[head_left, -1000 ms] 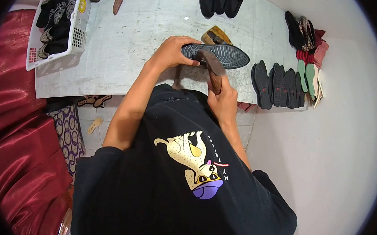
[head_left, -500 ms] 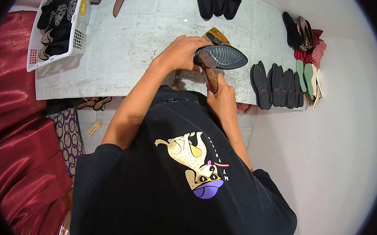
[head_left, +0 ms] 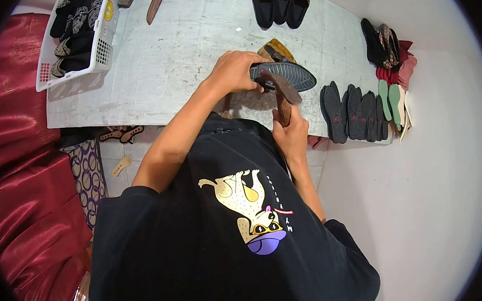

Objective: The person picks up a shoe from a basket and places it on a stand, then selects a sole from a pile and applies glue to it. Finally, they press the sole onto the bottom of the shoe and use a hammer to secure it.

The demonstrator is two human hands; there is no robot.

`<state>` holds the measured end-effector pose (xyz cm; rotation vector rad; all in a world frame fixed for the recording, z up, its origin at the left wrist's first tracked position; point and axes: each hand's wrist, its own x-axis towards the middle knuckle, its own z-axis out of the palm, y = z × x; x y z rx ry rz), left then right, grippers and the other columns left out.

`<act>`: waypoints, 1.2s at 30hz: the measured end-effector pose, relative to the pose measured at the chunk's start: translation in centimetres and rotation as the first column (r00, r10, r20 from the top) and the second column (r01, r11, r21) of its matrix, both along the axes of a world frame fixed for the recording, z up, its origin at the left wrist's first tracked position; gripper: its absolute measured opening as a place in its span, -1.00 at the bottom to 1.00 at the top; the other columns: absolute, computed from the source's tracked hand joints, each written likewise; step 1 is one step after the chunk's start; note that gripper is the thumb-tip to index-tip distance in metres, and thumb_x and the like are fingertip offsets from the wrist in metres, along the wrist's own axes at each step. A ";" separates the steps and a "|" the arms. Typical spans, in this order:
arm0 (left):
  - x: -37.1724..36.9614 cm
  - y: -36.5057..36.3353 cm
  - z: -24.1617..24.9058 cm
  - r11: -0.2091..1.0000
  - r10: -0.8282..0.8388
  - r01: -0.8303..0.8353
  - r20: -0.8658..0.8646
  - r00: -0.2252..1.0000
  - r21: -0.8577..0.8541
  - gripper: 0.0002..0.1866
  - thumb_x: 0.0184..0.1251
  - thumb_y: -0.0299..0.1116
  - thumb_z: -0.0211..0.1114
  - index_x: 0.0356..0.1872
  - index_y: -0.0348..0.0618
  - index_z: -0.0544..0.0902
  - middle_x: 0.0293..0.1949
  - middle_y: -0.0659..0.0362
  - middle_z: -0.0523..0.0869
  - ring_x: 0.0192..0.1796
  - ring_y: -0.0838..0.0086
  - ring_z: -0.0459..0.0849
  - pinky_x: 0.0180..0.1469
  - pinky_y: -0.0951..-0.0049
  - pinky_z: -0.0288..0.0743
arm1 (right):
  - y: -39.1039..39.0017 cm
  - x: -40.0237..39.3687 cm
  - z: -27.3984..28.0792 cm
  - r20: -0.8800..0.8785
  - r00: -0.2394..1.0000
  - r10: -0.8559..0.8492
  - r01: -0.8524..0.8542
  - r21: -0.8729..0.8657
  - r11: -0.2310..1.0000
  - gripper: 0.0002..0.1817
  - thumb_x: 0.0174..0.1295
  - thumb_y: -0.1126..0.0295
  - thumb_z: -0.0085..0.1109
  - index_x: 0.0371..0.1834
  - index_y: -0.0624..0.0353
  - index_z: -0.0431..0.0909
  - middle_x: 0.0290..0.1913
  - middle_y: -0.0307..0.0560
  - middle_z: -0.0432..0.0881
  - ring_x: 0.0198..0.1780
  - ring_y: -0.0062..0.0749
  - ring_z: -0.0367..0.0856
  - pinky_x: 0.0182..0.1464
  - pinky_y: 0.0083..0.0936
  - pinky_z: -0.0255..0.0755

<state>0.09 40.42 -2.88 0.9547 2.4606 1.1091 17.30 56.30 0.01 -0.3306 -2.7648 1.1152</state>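
Observation:
A dark ribbed shoe sole (head_left: 294,75) faces up above the table's near edge. My left hand (head_left: 237,71) grips its heel end, fingers wrapped round it. In my right hand (head_left: 292,133) is a hammer (head_left: 286,91) with a wooden handle and a broad dark head. The head overlaps the near side of the sole in view; whether they touch I cannot tell. Just behind the sole lies a yellowish-brown block (head_left: 276,50), partly hidden by it.
A white basket (head_left: 101,51) of black patterned slippers stands at the table's (head_left: 177,37) left. Three slippers (head_left: 280,5) lie at the back. Dark soles (head_left: 354,112) and green insoles (head_left: 395,103) line the right edge. Wooden-handled tools (head_left: 155,4) lie at the far left.
My right hand has moved slightly right and down with the hammer, whose head has turned and shifted right. My left hand and the sole have barely moved.

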 end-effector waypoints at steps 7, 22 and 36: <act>0.2 0.0 -0.7 0.999 0.006 -0.005 -0.010 1.000 0.046 -0.18 -0.35 -0.19 0.80 0.18 -0.01 0.80 0.16 0.17 0.83 0.15 0.15 0.79 0.23 0.18 0.64 | -1.0 -0.4 0.0 -0.015 1.000 -0.020 0.019 -0.076 0.997 -0.65 0.23 0.59 0.32 0.09 0.29 0.57 -0.30 0.40 0.71 -0.17 0.35 0.77 -0.19 -0.21 0.62; -0.2 0.0 -0.4 0.999 0.036 -0.036 0.015 0.999 0.008 -0.23 -0.35 -0.23 0.78 0.13 0.04 0.83 0.05 0.15 0.86 0.10 0.13 0.80 0.18 0.16 0.65 | 0.0 -1.3 -0.5 0.109 0.994 0.019 -0.018 -0.005 1.000 -0.67 0.20 0.57 0.26 0.05 0.32 0.58 -0.34 0.34 0.69 -0.24 0.29 0.77 -0.19 -0.20 0.59; 0.1 0.2 -0.8 0.987 0.156 -0.154 0.070 0.985 -0.033 -0.29 -0.41 -0.25 0.75 0.04 0.03 0.87 -0.08 0.05 0.88 -0.01 0.09 0.83 0.10 0.19 0.68 | -1.0 -2.2 -0.1 -0.074 0.991 -0.107 0.099 -0.101 0.990 -0.83 0.31 0.50 0.29 -0.14 0.32 0.52 -0.47 0.21 0.60 -0.49 -0.15 0.54 -0.27 -0.30 0.50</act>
